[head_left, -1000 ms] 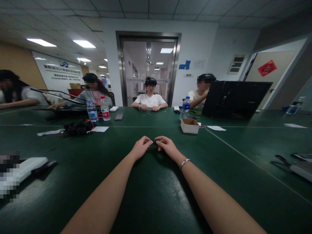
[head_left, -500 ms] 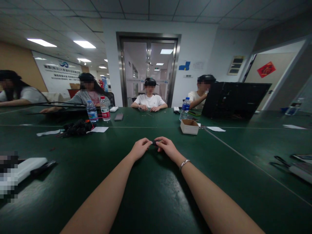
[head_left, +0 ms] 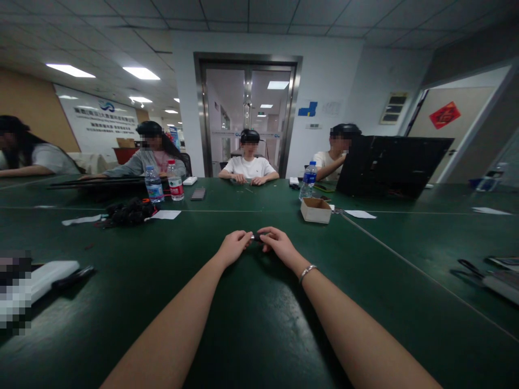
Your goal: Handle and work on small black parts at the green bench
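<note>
Between my two hands is a small black object [head_left: 257, 237] with a silvery end, too small to name for certain. My left hand [head_left: 235, 246] pinches the silvery end between thumb and fingertips. On the black part, the thumb and fingers of my right hand [head_left: 279, 244] are closed, hiding much of it. Both hands are close together, just above the green tabletop [head_left: 251, 313]. A silver bracelet [head_left: 307, 273] circles my right wrist.
Beyond my hands stand an open cardboard box [head_left: 315, 212], water bottles [head_left: 154, 185] and a bundle of black cables [head_left: 130, 212]. A large black monitor [head_left: 389, 167] is at the back right. Several people wearing headgear sit around the table, one person [head_left: 249, 165] straight across.
Slightly more of the silvery end shows between my fingers; my hands stay nearly in place. At the back left, the thin black panel near a person has lowered and lies flatter.
</note>
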The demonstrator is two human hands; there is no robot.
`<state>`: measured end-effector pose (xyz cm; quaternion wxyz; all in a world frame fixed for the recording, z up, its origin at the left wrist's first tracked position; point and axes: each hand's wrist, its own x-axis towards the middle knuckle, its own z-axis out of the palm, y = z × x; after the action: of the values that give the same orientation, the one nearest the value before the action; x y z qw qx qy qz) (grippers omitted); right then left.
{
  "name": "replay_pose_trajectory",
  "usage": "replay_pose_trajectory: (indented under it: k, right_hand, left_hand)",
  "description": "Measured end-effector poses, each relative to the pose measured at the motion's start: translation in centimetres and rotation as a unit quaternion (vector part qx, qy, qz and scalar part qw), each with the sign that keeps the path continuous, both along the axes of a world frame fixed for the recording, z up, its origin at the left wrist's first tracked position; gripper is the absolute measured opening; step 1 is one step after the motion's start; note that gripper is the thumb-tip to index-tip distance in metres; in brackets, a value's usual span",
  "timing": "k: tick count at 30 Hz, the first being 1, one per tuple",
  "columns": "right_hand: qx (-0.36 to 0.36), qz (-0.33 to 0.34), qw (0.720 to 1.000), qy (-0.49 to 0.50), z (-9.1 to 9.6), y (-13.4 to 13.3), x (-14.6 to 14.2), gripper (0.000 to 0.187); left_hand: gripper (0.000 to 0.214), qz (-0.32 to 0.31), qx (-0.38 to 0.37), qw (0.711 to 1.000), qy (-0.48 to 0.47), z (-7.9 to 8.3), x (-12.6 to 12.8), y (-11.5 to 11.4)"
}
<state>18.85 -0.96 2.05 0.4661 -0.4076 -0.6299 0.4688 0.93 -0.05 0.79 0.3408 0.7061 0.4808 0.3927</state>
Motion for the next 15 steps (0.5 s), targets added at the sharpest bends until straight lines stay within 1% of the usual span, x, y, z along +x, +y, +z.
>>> replay_pose_trajectory:
  k: [4,8,11,15]
  right_hand:
    - [-0.003,-0.001,1.000,0.001,0.07,-0.02,0.01,0.022]
    - [-0.009,-0.003,1.000,0.006,0.11,-0.03,0.05,0.022]
    - [-0.006,-0.002,1.000,0.005,0.06,-0.01,0.06,0.022]
    - [-0.001,-0.001,1.000,0.002,-0.03,0.06,0.03,0.022]
  left_hand:
    - [0.049,0.003,-0.011,1.000,-0.002,0.19,0.07,-0.13]
    - [0.036,-0.008,-0.020,0.999,-0.038,0.75,0.08,-0.70]
    - [0.031,-0.009,-0.016,0.999,-0.037,0.84,0.05,-0.82]
    - [0.038,0.001,-0.012,1.000,-0.018,0.62,0.06,-0.59]
